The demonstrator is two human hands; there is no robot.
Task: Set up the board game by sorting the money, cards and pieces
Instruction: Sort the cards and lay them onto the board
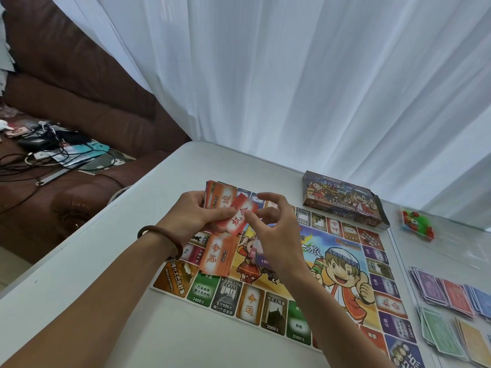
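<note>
My left hand (198,217) grips a stack of red and orange cards (221,199) above the far left part of the colourful game board (305,274). One red card (240,220) sticks out from the stack, and my right hand (276,235) pinches its edge between thumb and forefinger. A pile of orange cards (218,256) lies on the board just below my hands. Play money (451,290) lies in purple, red and blue piles at the right, with green and orange notes (451,338) nearer me.
The game box (342,200) stands open at the far edge of the white table (132,301). A small bag of red and green pieces (417,225) lies to its right. A brown sofa (66,88) with cables is on the left; white curtains hang behind.
</note>
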